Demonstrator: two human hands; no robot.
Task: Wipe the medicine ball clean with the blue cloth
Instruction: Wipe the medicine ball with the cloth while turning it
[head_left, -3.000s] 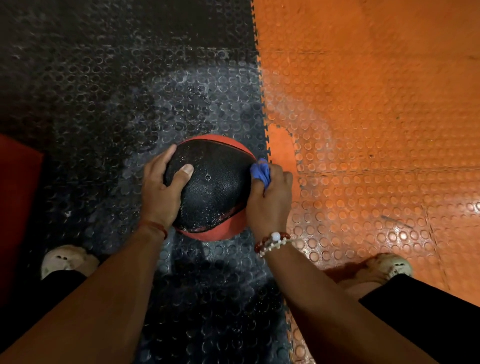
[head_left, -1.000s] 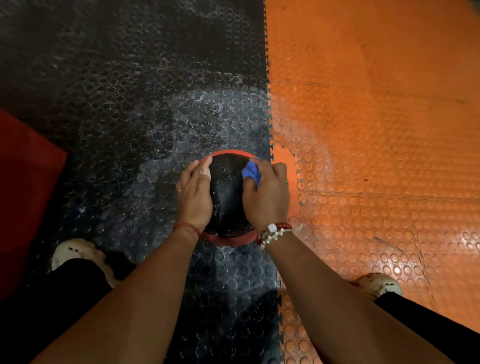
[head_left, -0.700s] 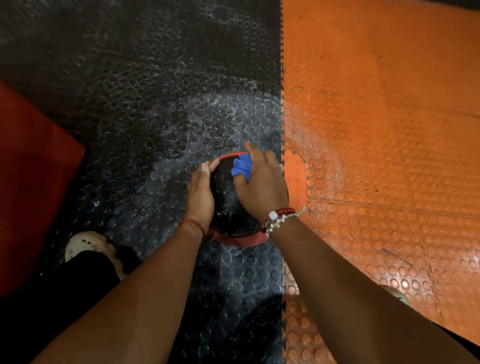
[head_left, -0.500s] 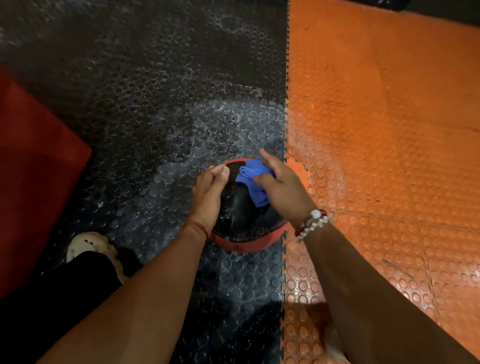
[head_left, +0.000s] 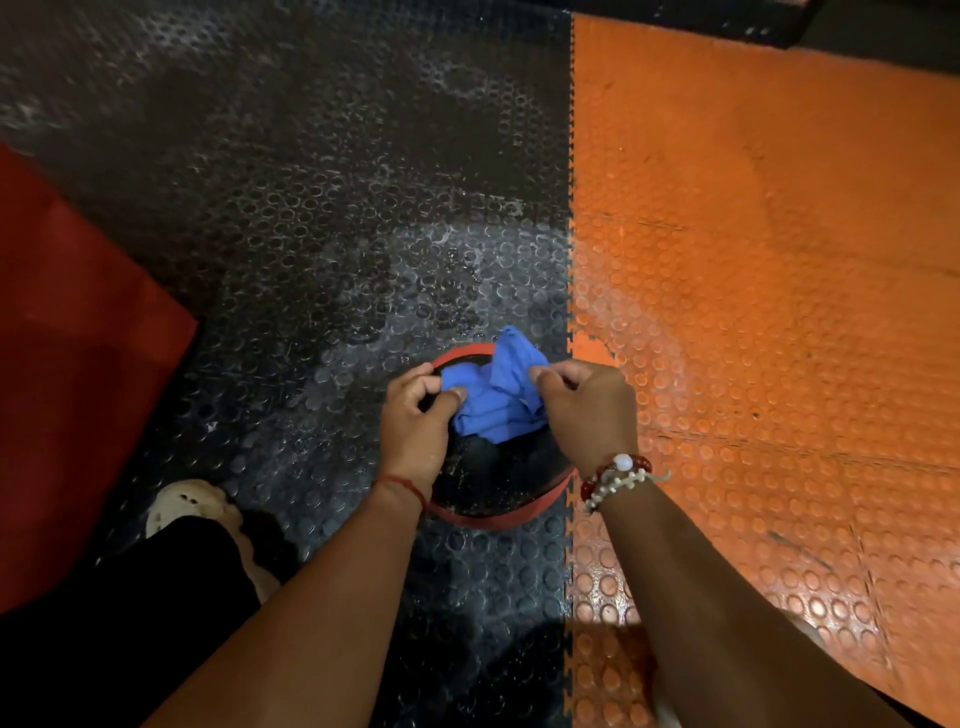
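Nearest the camera, a pale shoe (head_left: 182, 506) stood on the black studded floor mat (head_left: 322, 270). Both forearms reached forward over it to the medicine ball (head_left: 493, 480), which rested on that mat hard against the seam with the orange mat (head_left: 753, 312).

The left hand (head_left: 415, 421) had its fingers (head_left: 423, 382) curled, pinching the near-left edge of the blue cloth (head_left: 498, 400). The right hand (head_left: 587, 410), with a beaded bracelet (head_left: 615, 475) at the wrist, gripped the cloth's right side with bent fingers (head_left: 550, 374). The cloth lay bunched on the ball's upper far side, one corner standing up. Whether either palm bore on the ball could not be determined.

Assessment: the cloth was being re-gathered, not wiped. It should be folded into a flat pad with a fresh face outward. One hand should then steady the ball, since neither visibly secured it and a round ball may roll. Strokes should overlap and run down to the red band (head_left: 498, 519), the ball being turned to reach the underside.

A red mat (head_left: 78, 364) lay further left
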